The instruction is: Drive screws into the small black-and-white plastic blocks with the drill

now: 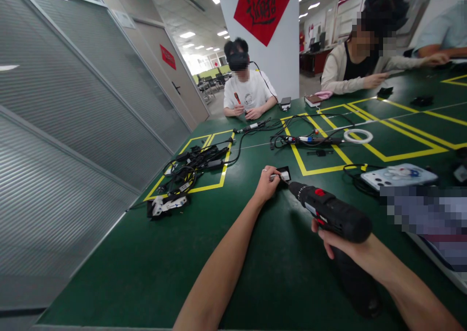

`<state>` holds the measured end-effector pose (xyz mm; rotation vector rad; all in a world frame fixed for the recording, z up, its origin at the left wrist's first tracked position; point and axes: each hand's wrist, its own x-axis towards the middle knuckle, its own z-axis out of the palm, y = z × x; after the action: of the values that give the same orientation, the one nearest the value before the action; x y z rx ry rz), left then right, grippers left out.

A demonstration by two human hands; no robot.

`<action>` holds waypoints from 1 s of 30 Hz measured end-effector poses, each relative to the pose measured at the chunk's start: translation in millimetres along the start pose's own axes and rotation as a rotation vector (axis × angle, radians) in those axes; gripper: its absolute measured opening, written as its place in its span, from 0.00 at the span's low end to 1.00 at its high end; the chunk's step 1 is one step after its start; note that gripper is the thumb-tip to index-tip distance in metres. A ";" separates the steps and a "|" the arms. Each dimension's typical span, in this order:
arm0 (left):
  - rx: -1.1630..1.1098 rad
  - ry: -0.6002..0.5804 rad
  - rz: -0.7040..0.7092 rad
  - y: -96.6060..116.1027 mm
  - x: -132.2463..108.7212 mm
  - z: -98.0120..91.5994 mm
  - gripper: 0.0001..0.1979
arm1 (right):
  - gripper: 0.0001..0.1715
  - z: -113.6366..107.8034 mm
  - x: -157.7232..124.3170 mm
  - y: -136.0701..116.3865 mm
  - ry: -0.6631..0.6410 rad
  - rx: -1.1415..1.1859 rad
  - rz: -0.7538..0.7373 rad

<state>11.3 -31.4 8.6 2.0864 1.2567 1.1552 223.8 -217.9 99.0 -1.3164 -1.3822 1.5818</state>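
Power drill (330, 208) sits at the lower right of the frame, held in the grip of your right hand (352, 247). Near the frame's centre, the grip of your left hand (267, 184) is narrow, apparently pinching a small silvery part (275, 177).

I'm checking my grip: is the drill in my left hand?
No, your right hand grips the drill by its handle.

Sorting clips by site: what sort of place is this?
Probably an office with a shared work table: desks and ceiling lights in the background, and a green table marked with yellow tape, where the right hand holds a power drill.
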 end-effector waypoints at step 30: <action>-0.025 -0.012 0.030 -1.2 -0.5 -1.9 0.06 | 0.22 2.3 3.7 5.4 -0.020 -0.006 0.048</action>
<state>9.0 -31.4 8.6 2.0981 1.2026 1.1636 221.3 -216.5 92.7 -1.3503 -1.3782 1.6282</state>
